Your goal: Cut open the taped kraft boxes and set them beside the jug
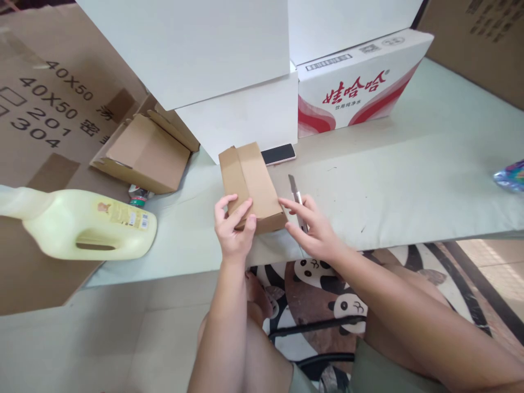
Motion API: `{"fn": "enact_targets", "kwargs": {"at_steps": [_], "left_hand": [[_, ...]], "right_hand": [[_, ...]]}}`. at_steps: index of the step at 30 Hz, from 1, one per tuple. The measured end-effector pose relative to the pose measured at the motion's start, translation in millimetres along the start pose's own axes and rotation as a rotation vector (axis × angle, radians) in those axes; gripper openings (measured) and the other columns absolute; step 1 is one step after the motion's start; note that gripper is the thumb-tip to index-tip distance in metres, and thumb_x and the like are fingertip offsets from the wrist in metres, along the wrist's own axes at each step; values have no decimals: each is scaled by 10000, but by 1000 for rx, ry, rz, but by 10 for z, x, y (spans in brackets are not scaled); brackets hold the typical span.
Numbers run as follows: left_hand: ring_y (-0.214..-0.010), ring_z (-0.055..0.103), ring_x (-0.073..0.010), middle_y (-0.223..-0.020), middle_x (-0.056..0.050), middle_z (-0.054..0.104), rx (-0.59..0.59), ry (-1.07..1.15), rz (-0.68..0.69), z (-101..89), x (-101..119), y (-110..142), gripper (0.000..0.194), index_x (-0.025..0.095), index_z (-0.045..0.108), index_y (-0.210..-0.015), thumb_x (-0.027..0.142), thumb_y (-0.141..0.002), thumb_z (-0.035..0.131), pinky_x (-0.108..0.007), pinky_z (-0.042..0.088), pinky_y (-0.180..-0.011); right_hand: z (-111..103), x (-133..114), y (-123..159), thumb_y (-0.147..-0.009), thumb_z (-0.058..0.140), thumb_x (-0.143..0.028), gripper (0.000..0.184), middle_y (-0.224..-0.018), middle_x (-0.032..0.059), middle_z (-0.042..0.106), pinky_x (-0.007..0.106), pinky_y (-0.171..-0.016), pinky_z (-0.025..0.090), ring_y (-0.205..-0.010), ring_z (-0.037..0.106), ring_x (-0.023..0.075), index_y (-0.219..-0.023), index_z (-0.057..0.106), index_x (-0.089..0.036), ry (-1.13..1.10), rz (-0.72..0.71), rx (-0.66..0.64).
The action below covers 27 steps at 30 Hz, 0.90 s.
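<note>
A small brown cardboard box [262,180] with closed flaps lies near the front edge of the cloth-covered table. My left hand [235,226] grips its near left corner, thumb at the front side and fingers over the top. At the box's right edge is my right hand [313,226], with index finger and thumb stretched toward the cardboard. A utility knife [298,204], blade out and pointing away from me, runs beneath that index finger; the curled fingers appear to hold it, though their grip is partly hidden.
Behind the box lies a dark phone [279,154], before white cartons [245,112] and a red-and-white water carton [347,103]. An open brown box [143,147], a small bottle [138,195] and a pale yellow jug [94,224] are left. A shiny plastic packet [511,177] sits far right.
</note>
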<state>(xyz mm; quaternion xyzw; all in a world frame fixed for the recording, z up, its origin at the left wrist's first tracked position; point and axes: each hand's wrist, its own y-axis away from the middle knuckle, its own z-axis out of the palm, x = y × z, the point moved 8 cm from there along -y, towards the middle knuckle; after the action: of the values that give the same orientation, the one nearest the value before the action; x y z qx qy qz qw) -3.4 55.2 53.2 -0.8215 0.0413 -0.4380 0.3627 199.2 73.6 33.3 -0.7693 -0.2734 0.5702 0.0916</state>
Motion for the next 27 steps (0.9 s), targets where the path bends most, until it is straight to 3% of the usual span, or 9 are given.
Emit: {"fn": "enact_targets", "kwargs": {"at_steps": [3, 7, 10, 14, 18, 21, 25, 27], "left_hand": [[-1135, 586, -267, -1147, -92, 591, 38, 19, 29, -29, 12, -21, 308, 252, 813, -945, 513, -855, 675, -480, 470, -1056], [-1227, 557, -296, -1181, -86, 604, 8, 8, 120, 2, 113, 1, 261, 271, 807, -959, 471, -806, 740, -548, 374, -1160], [-1301, 531, -317, -1195, -82, 643, 57, 19, 89, -21, 104, 11, 257, 269, 794, -956, 464, -799, 741, -573, 341, -1182], [-1220, 606, -282, -1149, -74, 685, 239, 89, 1, -198, -20, 1, 222, 239, 773, -935, 415, -876, 651, -527, 382, -1152], [-1044, 669, -245, -1012, -50, 711, 491, 130, -116, -511, -261, 27, 197, 210, 711, -818, 327, -880, 566, -456, 471, -1034], [-959, 671, -219, -939, -46, 696, 562, 235, -296, -632, -529, 73, 247, 198, 627, -729, 359, -868, 502, -363, 511, -868], [-751, 614, -157, -899, -30, 667, 411, 483, -731, -442, -899, 204, 311, 208, 618, -801, 518, -789, 594, -243, 420, -600], [-738, 592, -147, -907, -21, 664, 322, 565, -842, -330, -945, 251, 365, 225, 628, -877, 558, -733, 671, -227, 397, -576]], "right_hand": [[-75, 202, 19, -946, 528, -335, 435, -1034, 82, 530, 454, -908, 536, -994, 607, 233, -1371, 591, -262, -25, 160, 59], [-99, 352, 21, -942, 509, -347, 458, -1031, 80, 515, 421, -895, 538, -1024, 630, 229, -1382, 578, -239, -61, 248, 64], [-68, 488, 22, -935, 508, -361, 478, -1025, 78, 522, 440, -928, 531, -994, 642, 227, -1384, 583, -215, -31, 343, 35], [9, 735, 61, -905, 541, -379, 470, -997, 64, 561, 435, -910, 539, -852, 615, 197, -1335, 637, -215, 15, 516, -21], [144, 803, 58, -912, 550, -404, 459, -965, 55, 569, 438, -957, 522, -838, 599, 187, -1327, 647, -232, -23, 538, -79], [302, 730, 28, -922, 548, -405, 483, -1030, 80, 560, 441, -1002, 503, -953, 619, 213, -1362, 627, -223, -64, 516, -163], [417, 531, -23, -911, 574, -382, 590, -1101, 98, 536, 457, -1015, 500, -1045, 600, 241, -1471, 525, -206, -48, 407, -235], [394, 396, -37, -911, 577, -378, 610, -1114, 98, 530, 481, -1033, 483, -1079, 575, 251, -1494, 496, -219, -31, 295, -221]]}}
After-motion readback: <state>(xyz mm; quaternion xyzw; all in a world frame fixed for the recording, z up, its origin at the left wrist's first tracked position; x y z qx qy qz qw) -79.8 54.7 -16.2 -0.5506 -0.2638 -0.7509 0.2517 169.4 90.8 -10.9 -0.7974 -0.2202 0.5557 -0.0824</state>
